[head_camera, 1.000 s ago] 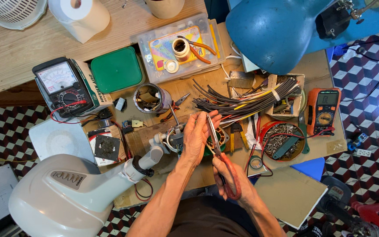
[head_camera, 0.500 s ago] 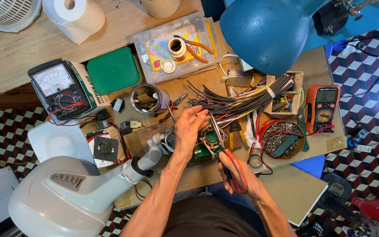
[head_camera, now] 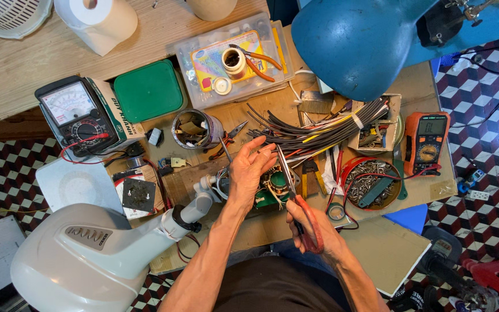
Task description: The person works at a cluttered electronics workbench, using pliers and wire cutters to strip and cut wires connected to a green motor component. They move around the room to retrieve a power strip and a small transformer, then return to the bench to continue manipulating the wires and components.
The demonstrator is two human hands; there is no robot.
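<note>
Mid-surface, the left hand (head_camera: 248, 173), fingers spread, steadies a green coil part (head_camera: 275, 186). The right hand (head_camera: 313, 226) is clamped on red-handled pliers (head_camera: 295, 193), tips at its wiring, probably gripping a lead. Next move needs a careful pull.

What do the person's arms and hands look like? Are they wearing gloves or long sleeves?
No gloves and no long sleeves. Both arms are bare from the bottom of the picture up to the fingers. The left hand and the right hand show no rings, watch or bracelet that I can make out. The arms look lean. Below them a dark piece of clothing shows.
</note>
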